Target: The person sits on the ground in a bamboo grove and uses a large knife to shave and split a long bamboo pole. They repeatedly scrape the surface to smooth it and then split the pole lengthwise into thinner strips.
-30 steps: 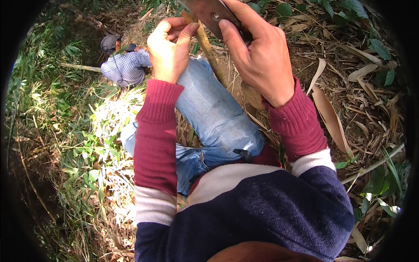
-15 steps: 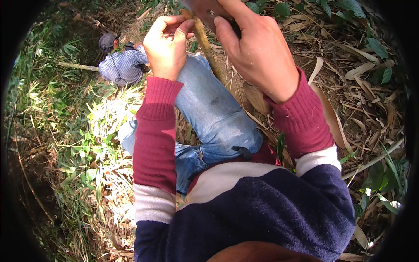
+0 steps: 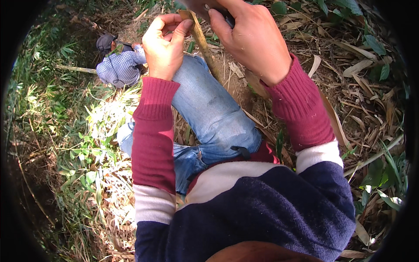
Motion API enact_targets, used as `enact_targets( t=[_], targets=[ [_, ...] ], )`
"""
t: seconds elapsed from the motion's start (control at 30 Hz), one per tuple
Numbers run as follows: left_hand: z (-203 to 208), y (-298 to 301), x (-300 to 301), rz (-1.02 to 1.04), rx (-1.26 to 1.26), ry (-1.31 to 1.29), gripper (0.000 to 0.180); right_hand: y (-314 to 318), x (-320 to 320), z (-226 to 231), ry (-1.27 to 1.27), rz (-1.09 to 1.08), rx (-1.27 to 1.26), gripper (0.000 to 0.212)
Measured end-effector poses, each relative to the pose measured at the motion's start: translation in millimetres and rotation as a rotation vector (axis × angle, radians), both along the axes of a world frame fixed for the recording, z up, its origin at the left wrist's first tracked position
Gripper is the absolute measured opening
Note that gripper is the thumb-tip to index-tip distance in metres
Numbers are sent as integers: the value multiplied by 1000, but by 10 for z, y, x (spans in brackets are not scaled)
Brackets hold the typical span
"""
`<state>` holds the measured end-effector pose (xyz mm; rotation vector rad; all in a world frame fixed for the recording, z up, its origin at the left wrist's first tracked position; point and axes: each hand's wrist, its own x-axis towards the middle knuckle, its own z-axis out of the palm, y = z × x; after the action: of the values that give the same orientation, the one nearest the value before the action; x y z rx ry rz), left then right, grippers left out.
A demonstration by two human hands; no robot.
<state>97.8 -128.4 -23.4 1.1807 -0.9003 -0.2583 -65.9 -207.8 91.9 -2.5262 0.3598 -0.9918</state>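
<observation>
My left hand is closed, its thumb and fingertips pinching the upper end of a slim yellow-brown stick. The stick slants down to the right, past my bent knee in blue jeans, toward the ground. My right hand grips a flat, dark knife-like blade with a small rivet or hole in it. Most of that tool, and some of my right fingers, lie beyond the upper edge. The blade sits at the stick's top end, close to my left fingertips; whether it touches the wood I cannot tell.
To the far left another person in a checked shirt and dark cap crouches, with a pale pole beside them. Dry leaves and twigs litter the ground on the right. Green undergrowth grows on the left.
My right hand has shifted up and a little left with the blade. My left hand keeps its pinch on the stick and has moved slightly left.
</observation>
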Motion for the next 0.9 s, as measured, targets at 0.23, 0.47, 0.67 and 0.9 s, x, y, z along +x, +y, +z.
enact_targets(
  t=[0.23,0.47,0.67,0.9],
  targets=[
    [14,-11,19,-72,11,-28,26,-13,-18,11,-24,3,37,45],
    [22,-24,5,-37,36,-10,25,-87,-34,-196,-169,61,40,47],
    [-20,-29,6,-51,-1,-11,24,-37,-69,-198,-160,41,87,51],
    [-8,-23,-19,-25,-67,50,23,-65,28,-379,-29,-116,-611,57]
  ],
)
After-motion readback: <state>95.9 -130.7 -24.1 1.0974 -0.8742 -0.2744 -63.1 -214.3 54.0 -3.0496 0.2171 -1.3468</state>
